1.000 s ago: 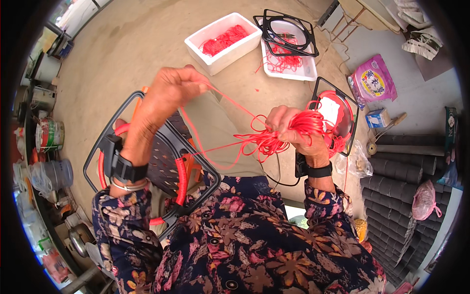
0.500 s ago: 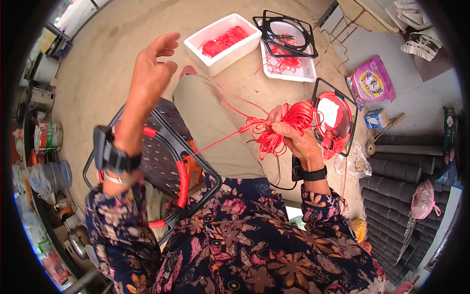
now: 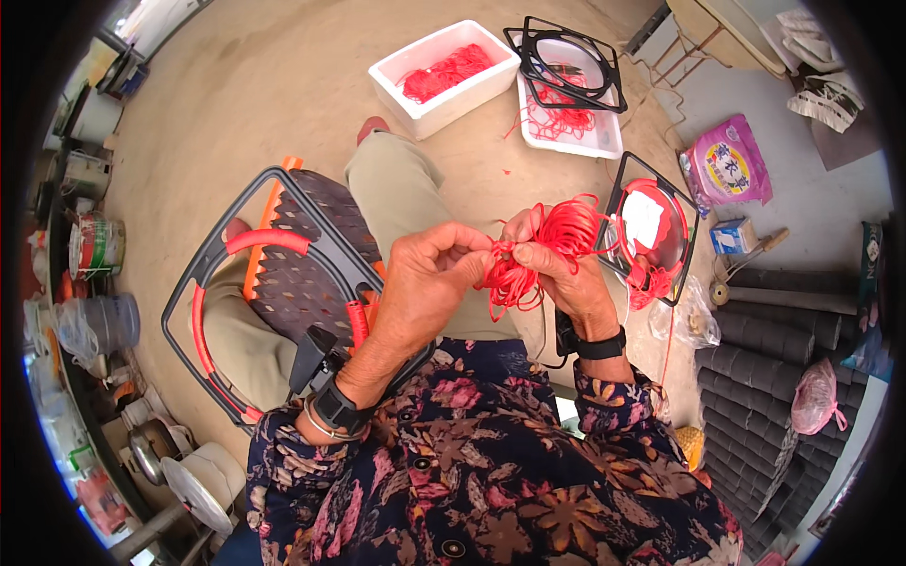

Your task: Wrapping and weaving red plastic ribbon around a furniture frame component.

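Note:
A looped bundle of red cord (image 3: 571,230) is gripped in my right hand (image 3: 572,283), with its thumb pressed over the strands. My left hand (image 3: 427,281) meets it from the left, thumb and forefinger pinching the cord at the bundle's edge. At my left, a black frame (image 3: 326,219) leans over my leg. Red cord wraps parts of the ring (image 3: 269,241) inside it; my left forearm crosses in front of its lower right part. Behind the frame shows a dark woven panel (image 3: 311,292) with an orange edge.
Ahead stand a white foam box (image 3: 408,106) of red cord and a white tray (image 3: 566,143) with more cord, a black frame (image 3: 618,87) resting on it. Another frame (image 3: 694,212) with red cord lies at right, near a purple bag (image 3: 727,162) and dark rolls (image 3: 769,325).
My left hand, raised at the upper left with fingers apart, has come down and right to pinch the cord at the bundle. My right hand keeps its hold.

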`<state>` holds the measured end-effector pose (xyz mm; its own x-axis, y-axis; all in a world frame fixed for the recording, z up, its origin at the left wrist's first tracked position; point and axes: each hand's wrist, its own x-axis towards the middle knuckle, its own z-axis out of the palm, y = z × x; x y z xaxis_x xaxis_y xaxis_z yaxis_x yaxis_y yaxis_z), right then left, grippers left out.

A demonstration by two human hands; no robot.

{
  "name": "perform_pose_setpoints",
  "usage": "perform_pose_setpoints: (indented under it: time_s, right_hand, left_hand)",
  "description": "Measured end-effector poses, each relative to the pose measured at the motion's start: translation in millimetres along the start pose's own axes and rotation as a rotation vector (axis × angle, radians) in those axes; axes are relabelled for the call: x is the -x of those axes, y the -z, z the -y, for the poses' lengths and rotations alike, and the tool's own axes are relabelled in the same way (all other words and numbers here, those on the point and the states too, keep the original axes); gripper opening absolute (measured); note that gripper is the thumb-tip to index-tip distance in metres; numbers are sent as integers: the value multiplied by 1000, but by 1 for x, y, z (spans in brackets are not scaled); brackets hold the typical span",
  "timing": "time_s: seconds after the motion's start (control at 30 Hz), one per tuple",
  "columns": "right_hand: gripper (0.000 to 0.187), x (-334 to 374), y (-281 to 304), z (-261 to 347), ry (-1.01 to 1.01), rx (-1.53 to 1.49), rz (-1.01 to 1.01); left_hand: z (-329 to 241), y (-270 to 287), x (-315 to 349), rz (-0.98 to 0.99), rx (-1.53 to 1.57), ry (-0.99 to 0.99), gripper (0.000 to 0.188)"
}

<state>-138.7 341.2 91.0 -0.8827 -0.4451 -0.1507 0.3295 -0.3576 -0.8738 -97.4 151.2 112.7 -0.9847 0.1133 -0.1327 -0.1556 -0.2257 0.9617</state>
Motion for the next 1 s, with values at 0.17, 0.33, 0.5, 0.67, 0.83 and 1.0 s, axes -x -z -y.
perform_pose_setpoints:
  time_s: [0.17,0.33,0.5,0.67,0.83,1.0]
  right_hand:
    - [25,-5,-6,-1,9,100,47]
    - [25,-6,-16,5,42,220,64]
    - [23,-5,-19,3,14,232,80]
    - [24,-4,-20,0,-65,26,34]
    - [25,-6,-22,3,117,299,104]
    - [21,-1,-37,-1,210,273,20]
  left_hand:
    - [-3,1,14,-87,58,-44,10]
    - [-2,-3,23,-159,48,-81,15]
    - [2,1,26,-200,-134,-134,13]
    - [2,9,24,-135,265,83,12]
    - [-2,9,23,-175,412,211,13]
    - [-5,6,24,-236,513,297,13]
